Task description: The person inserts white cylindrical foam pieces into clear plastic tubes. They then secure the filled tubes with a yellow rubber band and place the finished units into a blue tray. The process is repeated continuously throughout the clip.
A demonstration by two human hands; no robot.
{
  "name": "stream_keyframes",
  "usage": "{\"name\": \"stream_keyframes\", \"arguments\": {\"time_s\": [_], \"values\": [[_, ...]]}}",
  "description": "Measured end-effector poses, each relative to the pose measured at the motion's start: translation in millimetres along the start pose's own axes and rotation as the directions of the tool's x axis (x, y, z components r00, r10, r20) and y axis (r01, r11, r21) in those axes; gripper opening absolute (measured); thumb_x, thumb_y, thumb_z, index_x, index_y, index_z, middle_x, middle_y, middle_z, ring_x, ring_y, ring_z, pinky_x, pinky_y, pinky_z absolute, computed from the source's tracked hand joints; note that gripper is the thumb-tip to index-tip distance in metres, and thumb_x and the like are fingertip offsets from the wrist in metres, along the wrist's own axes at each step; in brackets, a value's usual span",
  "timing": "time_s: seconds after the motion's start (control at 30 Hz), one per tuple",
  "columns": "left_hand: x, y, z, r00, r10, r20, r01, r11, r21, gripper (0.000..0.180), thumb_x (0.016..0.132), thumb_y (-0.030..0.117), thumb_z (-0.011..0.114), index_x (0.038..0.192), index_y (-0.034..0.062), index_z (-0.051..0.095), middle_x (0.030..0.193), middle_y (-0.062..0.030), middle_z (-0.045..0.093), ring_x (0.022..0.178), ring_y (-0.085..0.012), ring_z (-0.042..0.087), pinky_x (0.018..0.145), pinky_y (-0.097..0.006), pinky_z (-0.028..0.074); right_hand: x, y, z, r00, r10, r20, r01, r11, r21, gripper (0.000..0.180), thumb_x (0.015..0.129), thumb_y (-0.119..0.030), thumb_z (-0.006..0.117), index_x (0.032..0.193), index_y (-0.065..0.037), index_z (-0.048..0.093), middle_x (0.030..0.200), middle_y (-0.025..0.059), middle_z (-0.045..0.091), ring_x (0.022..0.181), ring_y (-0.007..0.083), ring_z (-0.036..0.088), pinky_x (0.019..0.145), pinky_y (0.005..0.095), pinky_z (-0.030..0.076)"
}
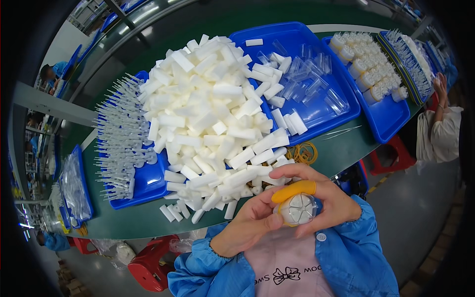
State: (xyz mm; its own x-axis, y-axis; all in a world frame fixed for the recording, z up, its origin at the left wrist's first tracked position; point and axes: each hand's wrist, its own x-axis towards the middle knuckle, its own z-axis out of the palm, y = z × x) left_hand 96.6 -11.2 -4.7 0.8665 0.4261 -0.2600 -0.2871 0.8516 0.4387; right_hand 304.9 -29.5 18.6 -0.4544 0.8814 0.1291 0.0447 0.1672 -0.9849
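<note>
In front of my chest I hold a round bundle of clear tubes with white filling point(302, 210), its ends facing up. My left hand point(250, 225) is closed on its left side, thumb against the edge. My right hand point(332, 202) wraps its far and right sides, with an orange-yellow finger cot point(295, 191) on one finger. Fingers hide the bundle's lower part. Just beyond my hands lies a big heap of white foam pieces point(208, 104). Yellow rubber bands point(304, 152) lie on the table behind my right hand.
A blue tray point(341, 106) holds clear tubes point(309, 74) and foam pieces. Similar finished-looking bundles point(368, 72) fill another tray at the right. White nozzle-like parts point(121, 138) crowd a tray on the left. Tweezers point(341, 132) lie on the green table point(128, 222). Red stools point(153, 265) stand below; another person point(438, 123) is at right.
</note>
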Motion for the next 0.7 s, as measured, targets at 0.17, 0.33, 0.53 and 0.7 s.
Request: {"name": "stream_keyframes", "arguments": {"time_s": [0.17, 0.33, 0.53, 0.7], "values": [[0, 4, 10, 1.000, -0.011, 0.001, 0.011, 1.000, 0.005, 0.059, 0.091, 0.022, 0.060, 0.139, 0.0019, 0.032, 0.133, -0.0066, 0.046, 0.122, -0.0152, 0.044, 0.102, -0.032, 0.035, -7, -7, -4, 0.994, 0.040, -0.098, -0.039, 0.999, 0.012, 0.060, 0.064, -0.023, 0.082, 0.117, -0.006, 0.059, 0.135, 0.0137, 0.041, 0.124, 0.0301, 0.040, 0.102, 0.0414, 0.033], [3, 8, 18, 1.000, 0.031, -0.001, -0.030, 0.990, 0.138, 0.065, 0.090, 0.027, 0.060, 0.140, -0.0001, 0.030, 0.131, -0.0092, 0.047, 0.117, -0.0193, 0.049, 0.101, -0.035, 0.037, -25, -5, -21, 0.920, 0.003, -0.391, -0.019, 0.999, -0.038, 0.050, 0.067, -0.019, 0.078, 0.111, -0.004, 0.061, 0.123, 0.0125, 0.050, 0.116, 0.0269, 0.048, 0.099, 0.0374, 0.035], [4, 8, 18, 1.000, 0.019, -0.001, -0.018, 0.985, 0.170, 0.068, 0.089, 0.032, 0.060, 0.140, -0.0003, 0.029, 0.128, -0.0125, 0.047, 0.114, -0.0219, 0.051, 0.099, -0.037, 0.040, -44, 40, -63, 0.734, -0.232, -0.638, -0.478, 0.491, -0.729, 0.017, 0.070, -0.007, 0.070, 0.086, -0.004, 0.067, 0.087, 0.0076, 0.053, 0.083, 0.0247, 0.052, 0.070, 0.0352, 0.038], [4, 9, 16, 0.997, 0.066, 0.043, -0.069, 0.995, 0.069, 0.065, 0.091, 0.030, 0.056, 0.141, 0.0000, 0.026, 0.125, -0.0119, 0.048, 0.112, -0.0215, 0.051, 0.097, -0.037, 0.041, -49, 59, -69, 0.733, -0.289, -0.616, -0.534, 0.317, -0.784, 0.014, 0.070, -0.007, 0.069, 0.083, -0.003, 0.065, 0.086, 0.0085, 0.052, 0.082, 0.0268, 0.050, 0.068, 0.0368, 0.036]]}}
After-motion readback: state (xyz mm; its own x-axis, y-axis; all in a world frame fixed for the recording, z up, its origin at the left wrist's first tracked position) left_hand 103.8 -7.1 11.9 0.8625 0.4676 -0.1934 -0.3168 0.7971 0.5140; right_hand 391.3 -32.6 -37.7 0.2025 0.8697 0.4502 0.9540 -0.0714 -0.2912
